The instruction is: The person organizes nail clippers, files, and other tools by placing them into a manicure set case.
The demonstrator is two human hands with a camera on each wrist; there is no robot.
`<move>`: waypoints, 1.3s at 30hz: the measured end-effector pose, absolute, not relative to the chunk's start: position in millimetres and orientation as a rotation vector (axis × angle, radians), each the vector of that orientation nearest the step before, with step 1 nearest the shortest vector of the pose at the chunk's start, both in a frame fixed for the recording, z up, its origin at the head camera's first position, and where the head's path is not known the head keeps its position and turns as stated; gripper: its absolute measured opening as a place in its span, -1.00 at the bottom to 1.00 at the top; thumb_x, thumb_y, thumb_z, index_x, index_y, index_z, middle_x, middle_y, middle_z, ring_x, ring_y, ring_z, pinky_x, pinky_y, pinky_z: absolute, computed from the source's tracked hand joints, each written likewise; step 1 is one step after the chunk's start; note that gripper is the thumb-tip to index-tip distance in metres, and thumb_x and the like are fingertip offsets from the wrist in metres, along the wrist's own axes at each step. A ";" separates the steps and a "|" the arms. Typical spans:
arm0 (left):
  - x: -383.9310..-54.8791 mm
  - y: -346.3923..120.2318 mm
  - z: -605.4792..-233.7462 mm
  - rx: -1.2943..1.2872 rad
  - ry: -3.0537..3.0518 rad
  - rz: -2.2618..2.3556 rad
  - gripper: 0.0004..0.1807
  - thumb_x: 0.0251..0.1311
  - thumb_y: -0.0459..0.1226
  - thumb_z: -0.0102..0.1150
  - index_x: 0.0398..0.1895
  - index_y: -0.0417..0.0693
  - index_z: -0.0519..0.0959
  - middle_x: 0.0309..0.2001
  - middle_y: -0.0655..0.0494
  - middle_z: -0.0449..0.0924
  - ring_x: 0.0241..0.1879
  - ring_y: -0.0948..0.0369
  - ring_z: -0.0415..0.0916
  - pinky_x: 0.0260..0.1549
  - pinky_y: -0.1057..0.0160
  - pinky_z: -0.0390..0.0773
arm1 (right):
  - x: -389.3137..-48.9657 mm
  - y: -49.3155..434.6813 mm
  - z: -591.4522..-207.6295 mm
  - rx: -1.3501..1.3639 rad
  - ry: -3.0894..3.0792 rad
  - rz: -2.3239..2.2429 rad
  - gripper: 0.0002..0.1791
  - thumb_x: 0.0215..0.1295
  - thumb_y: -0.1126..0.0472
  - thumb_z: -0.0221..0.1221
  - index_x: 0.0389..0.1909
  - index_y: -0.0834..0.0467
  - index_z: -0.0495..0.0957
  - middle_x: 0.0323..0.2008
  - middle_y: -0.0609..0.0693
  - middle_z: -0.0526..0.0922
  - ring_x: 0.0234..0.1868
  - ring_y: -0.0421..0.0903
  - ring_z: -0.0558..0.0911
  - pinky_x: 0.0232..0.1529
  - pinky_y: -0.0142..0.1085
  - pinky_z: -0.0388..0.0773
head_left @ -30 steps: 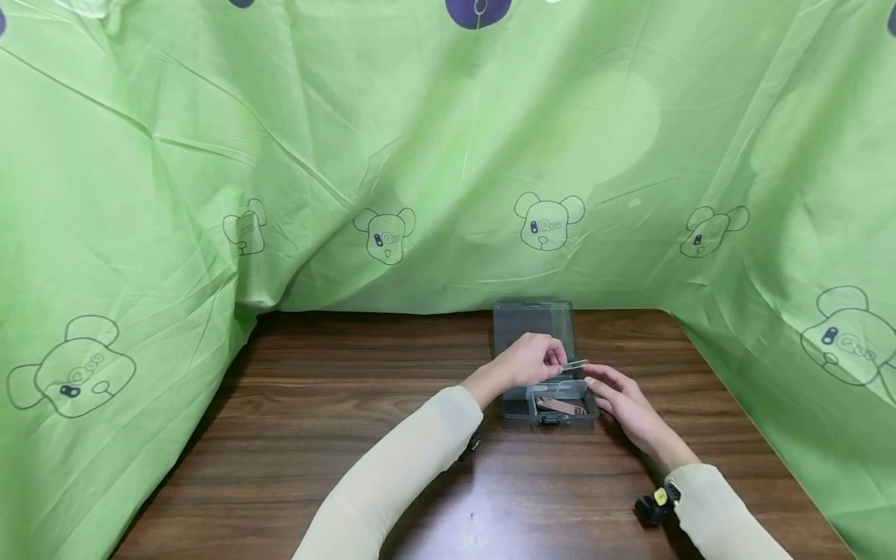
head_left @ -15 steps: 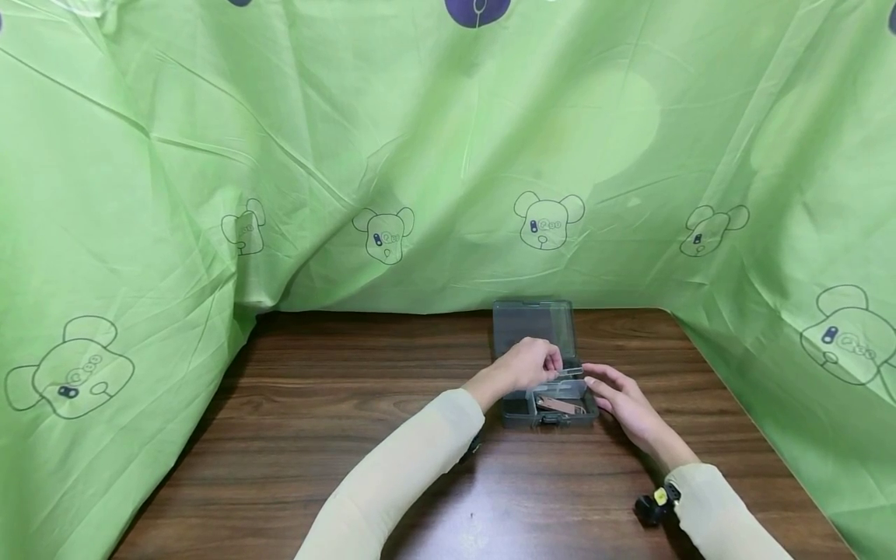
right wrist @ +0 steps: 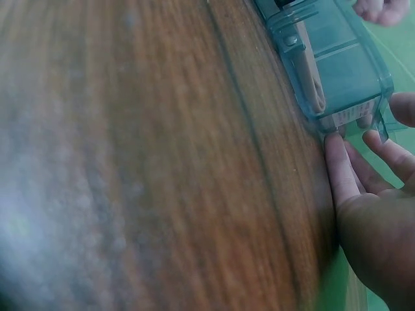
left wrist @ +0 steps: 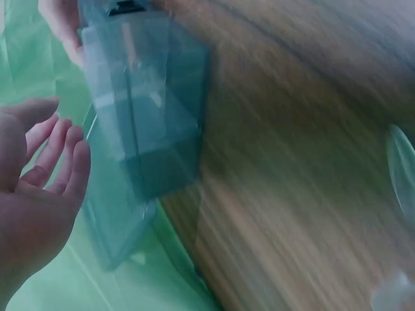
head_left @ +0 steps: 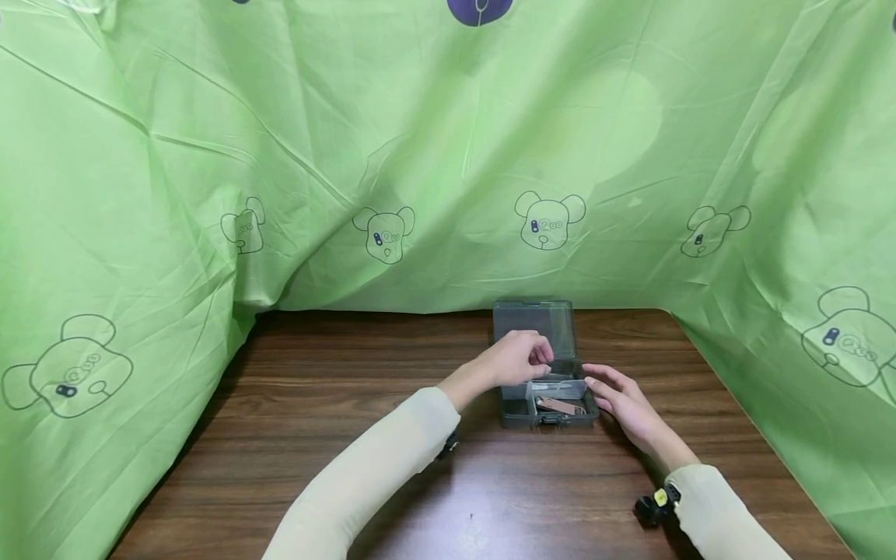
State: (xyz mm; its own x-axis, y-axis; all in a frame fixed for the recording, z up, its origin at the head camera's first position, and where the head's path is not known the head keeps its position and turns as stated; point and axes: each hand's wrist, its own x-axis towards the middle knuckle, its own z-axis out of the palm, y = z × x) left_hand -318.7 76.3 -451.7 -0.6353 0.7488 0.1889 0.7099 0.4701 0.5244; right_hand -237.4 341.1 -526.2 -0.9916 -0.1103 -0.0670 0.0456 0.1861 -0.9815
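Note:
A translucent grey plastic box (head_left: 526, 421) stands on the table with its lid (head_left: 535, 323) tipped back. Dividers split its inside, and a pinkish nail clipper (head_left: 561, 406) lies in the front compartment. Over the back of the box is my left hand (head_left: 519, 359); the left wrist view shows its fingers (left wrist: 76, 168) loosely bent, holding nothing and apart from the box. My right hand (head_left: 633, 408) is at the box's right side. In the right wrist view, its extended fingers (right wrist: 338, 165) touch the end wall near a printed label.
A dark wood-grain table (head_left: 336, 373) carries the box near its back edge. Green patterned cloth (head_left: 448, 155) hangs behind and along both sides. A blurred clear object (left wrist: 403, 172) shows at the right edge of the left wrist view.
My left hand held a thin, clear-looking strip over the box, lowered it into the back part and let go. The hand has since drawn slightly up and left. The right hand stayed put.

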 end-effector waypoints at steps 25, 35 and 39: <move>-312.2 -60.1 -469.5 1.172 2.598 1.017 -0.79 0.29 -0.34 0.47 -0.09 -0.23 0.69 -0.22 0.12 0.69 -0.21 0.26 0.64 -0.10 0.20 0.71 | -236.0 341.4 -525.6 -0.065 2.330 -1.922 -0.32 0.65 -0.03 0.11 0.54 0.31 0.26 0.56 0.29 0.19 0.38 -0.09 0.46 0.14 -0.47 0.56; -298.2 -93.5 -483.3 1.124 2.487 1.042 -0.72 0.27 -0.26 0.51 -0.05 -0.22 0.69 -0.22 0.15 0.72 -0.23 0.30 0.65 -0.13 0.27 0.69 | -235.5 340.4 -524.3 -0.065 2.333 -1.917 -0.32 0.65 -0.03 0.11 0.54 0.31 0.26 0.56 0.30 0.20 0.40 -0.04 0.45 0.14 -0.47 0.57; -292.7 -103.9 -488.8 1.111 2.487 1.017 -0.73 0.26 -0.26 0.52 -0.05 -0.17 0.70 -0.20 0.14 0.73 -0.21 0.29 0.66 -0.10 0.24 0.70 | -234.9 340.4 -525.7 -0.067 2.334 -1.921 -0.31 0.65 -0.04 0.11 0.54 0.32 0.26 0.55 0.31 0.22 0.38 -0.06 0.48 0.14 -0.46 0.57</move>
